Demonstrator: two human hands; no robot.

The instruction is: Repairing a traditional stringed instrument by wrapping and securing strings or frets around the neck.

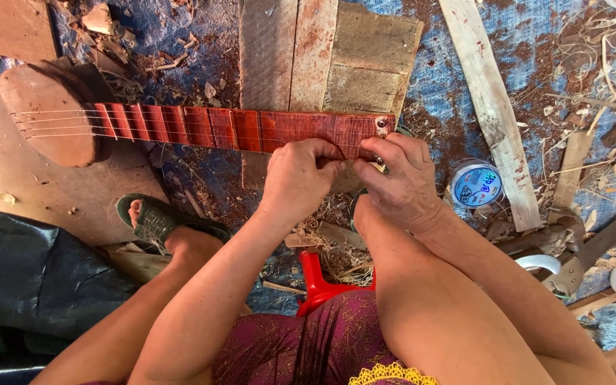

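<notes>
Both hands (301, 175) (401, 182) pinch the red instrument neck (251, 128) beside a line spool (476, 184).

Blue tarp floor (422, 100) covered in wood shavings, scrap planks (490, 107) lying far right, red plastic stool (319, 281) near.

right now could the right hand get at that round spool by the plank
Probably yes. The right hand rests on the red instrument neck, and the spool lies just beside it on the tarp with nothing between them.

Round spool (476, 184), pale plank (492, 107), red stool (316, 284) — all amid shavings.
</notes>
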